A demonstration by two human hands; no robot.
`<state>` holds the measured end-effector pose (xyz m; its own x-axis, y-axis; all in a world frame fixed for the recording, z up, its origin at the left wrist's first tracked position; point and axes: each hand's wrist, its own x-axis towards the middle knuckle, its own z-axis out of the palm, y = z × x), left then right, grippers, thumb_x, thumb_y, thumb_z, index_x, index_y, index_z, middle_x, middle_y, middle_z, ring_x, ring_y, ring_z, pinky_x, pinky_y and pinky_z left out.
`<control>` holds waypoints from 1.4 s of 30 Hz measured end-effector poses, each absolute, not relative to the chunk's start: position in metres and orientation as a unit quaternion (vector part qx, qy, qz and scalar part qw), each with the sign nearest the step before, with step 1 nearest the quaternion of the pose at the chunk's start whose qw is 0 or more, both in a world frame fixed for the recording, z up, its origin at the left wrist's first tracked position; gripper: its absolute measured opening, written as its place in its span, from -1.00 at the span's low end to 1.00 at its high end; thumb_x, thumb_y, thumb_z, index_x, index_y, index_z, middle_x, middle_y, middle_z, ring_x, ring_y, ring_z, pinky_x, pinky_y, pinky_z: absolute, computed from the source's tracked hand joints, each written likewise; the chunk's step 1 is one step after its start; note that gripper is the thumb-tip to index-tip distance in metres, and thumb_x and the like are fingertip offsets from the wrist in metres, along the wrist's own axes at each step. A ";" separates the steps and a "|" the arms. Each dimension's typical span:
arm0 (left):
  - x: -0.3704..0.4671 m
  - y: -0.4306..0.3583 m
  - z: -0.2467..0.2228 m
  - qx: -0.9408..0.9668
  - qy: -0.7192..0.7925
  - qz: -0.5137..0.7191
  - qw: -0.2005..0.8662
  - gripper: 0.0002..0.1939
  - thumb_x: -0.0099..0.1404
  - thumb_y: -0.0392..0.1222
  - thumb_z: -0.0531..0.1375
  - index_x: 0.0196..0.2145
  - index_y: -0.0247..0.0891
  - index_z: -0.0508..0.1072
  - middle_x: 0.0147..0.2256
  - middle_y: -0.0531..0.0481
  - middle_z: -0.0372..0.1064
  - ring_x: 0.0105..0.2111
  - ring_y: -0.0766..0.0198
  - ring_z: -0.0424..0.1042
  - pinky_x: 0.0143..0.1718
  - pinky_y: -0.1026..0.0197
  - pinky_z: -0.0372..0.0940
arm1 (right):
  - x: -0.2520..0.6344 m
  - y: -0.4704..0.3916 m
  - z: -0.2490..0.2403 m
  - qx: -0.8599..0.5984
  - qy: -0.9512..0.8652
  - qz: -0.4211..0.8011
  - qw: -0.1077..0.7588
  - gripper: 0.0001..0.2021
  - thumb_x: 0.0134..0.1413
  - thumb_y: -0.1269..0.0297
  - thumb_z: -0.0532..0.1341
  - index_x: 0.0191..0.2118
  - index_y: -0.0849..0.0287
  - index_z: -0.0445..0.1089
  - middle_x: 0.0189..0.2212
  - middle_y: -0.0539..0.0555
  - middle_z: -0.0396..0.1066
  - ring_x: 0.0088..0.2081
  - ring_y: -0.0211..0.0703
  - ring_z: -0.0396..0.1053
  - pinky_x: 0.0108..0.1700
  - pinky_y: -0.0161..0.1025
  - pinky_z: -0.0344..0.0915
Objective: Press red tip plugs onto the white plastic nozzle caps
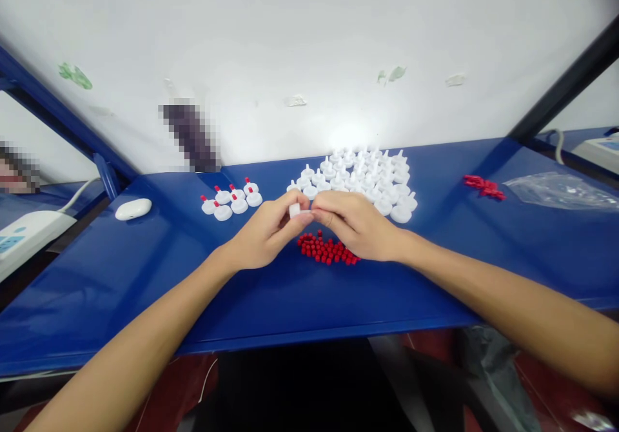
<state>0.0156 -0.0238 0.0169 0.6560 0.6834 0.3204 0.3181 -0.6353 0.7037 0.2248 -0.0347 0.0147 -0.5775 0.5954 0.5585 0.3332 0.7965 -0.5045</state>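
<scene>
Pinched between the thumb and fingers of our left hand [264, 235] is a white spouted cap [294, 210], its spout turned right; our right hand [362, 227] pinches the spout's end, though the fingers hide whether a red piece sits inside. At far left on the blue tabletop [290, 303] lies a white oval case [133, 209]. Next, red-tipped caps [238, 204] stand grouped, with blue surface between them and our left hand. Beyond our hands, plain spouted caps [355, 177] crowd toward the wall; nearer us lie small red caps [326, 250], well inside the front edge our forearms cross. Rightward, a broad blue stretch separates our right hand from red pieces [485, 187] beside a clear plastic bag [561, 191].
</scene>
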 end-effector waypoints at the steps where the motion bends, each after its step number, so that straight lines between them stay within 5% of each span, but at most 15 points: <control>1: 0.013 -0.023 0.018 0.886 0.286 0.283 0.231 -0.76 0.46 0.01 0.05 -0.20 -0.23 0.27 -0.47 0.11 0.18 -0.53 0.37 0.12 -0.48 0.28 0.09 | 0.224 -0.035 0.015 -0.280 -0.861 0.206 0.370 -0.68 0.42 0.23 0.01 -0.43 0.15 0.16 -0.51 -0.08 0.17 -0.47 -0.31 0.12 -0.35 -0.30 0.08; 6: 0.003 -0.013 0.013 0.938 0.248 0.241 -0.017 -0.80 0.43 -0.10 0.08 -0.10 -0.25 0.33 -0.21 -0.11 0.36 -0.24 0.19 0.32 -0.21 0.16 0.25 | 0.227 -0.029 0.013 -0.345 -0.851 0.271 0.287 -0.57 0.42 0.08 -0.04 -0.49 0.15 0.14 -0.59 -0.11 0.09 -0.53 -0.33 0.08 -0.42 -0.30 0.01; 9: -0.001 -0.004 0.005 0.925 0.289 0.245 -0.007 -0.85 0.40 -0.16 0.08 -0.17 -0.26 0.36 -0.20 -0.11 0.34 -0.22 0.18 0.32 -0.19 0.14 0.26 | 0.233 -0.024 0.006 -0.387 -0.868 0.188 0.250 -0.60 0.42 0.08 -0.02 -0.45 0.16 0.22 -0.59 -0.09 0.16 -0.54 -0.31 0.11 -0.41 -0.28 -0.02; 14: -0.007 0.006 -0.004 0.897 0.362 0.251 0.029 -0.84 0.41 -0.19 0.03 -0.16 -0.26 0.37 -0.28 -0.04 0.39 -0.29 0.21 0.33 -0.20 0.15 0.25 | 0.239 -0.018 0.000 -0.434 -0.870 0.067 0.224 -0.77 0.37 0.31 -0.01 -0.10 0.20 0.38 -0.58 -0.06 0.28 -0.53 -0.25 0.20 -0.30 -0.25 0.09; 19: -0.004 0.008 -0.005 0.885 0.365 0.289 0.008 -0.77 0.44 -0.16 0.02 -0.09 -0.26 0.41 -0.08 -0.13 0.38 -0.06 0.13 0.33 0.01 0.05 0.23 | 0.233 -0.017 0.003 -0.477 -0.855 0.051 0.196 -0.70 0.32 0.27 0.05 0.05 0.25 0.37 -0.57 0.02 0.35 -0.51 -0.17 0.30 -0.39 -0.27 0.11; 26: -0.002 0.010 -0.009 0.886 0.410 0.218 -0.014 -0.78 0.38 -0.09 0.08 -0.25 -0.27 0.44 -0.39 -0.03 0.40 -0.39 0.21 0.37 -0.37 0.20 0.17 | 0.224 -0.013 0.003 -0.440 -0.864 0.041 0.242 -0.74 0.30 0.29 0.07 -0.05 0.25 0.44 -0.21 0.17 0.50 -0.24 -0.06 0.44 -0.21 -0.19 0.26; 31: -0.003 0.010 -0.004 0.822 0.531 0.173 -0.113 -0.74 0.33 -0.04 0.09 -0.30 -0.26 0.45 -0.44 -0.08 0.47 -0.47 0.13 0.42 -0.45 0.18 0.09 | 0.226 -0.010 -0.002 -0.422 -0.874 0.056 0.235 -0.66 0.36 0.20 0.02 0.09 0.22 0.37 0.13 0.22 0.37 -0.03 0.03 0.42 -0.07 -0.09 0.32; 36: -0.005 0.008 0.003 0.760 0.607 0.163 -0.162 -0.74 0.31 -0.03 0.10 -0.19 -0.23 0.45 -0.36 -0.09 0.51 -0.37 0.06 0.48 -0.40 0.16 0.15 | 0.227 -0.011 0.000 -0.431 -0.876 0.063 0.209 -0.63 0.41 0.16 -0.05 0.13 0.18 0.33 -0.01 0.20 0.46 -0.09 0.02 0.44 -0.09 -0.10 0.31; 42: 0.000 0.001 0.006 0.794 0.528 0.259 -0.151 -0.80 0.32 -0.09 0.09 -0.36 -0.24 0.40 -0.44 -0.01 0.44 -0.45 0.22 0.39 -0.43 0.21 0.08 | 0.227 -0.015 0.003 -0.451 -0.860 0.011 0.239 -0.66 0.36 0.25 0.02 0.15 0.21 0.29 -0.15 0.18 0.46 -0.23 -0.05 0.42 -0.20 -0.18 0.25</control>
<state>0.0003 0.0008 0.0059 0.3076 0.7611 0.5711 0.9177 -0.3958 0.0333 0.2267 -0.0149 0.0032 -0.4783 0.7809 0.4018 0.7706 0.5927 -0.2345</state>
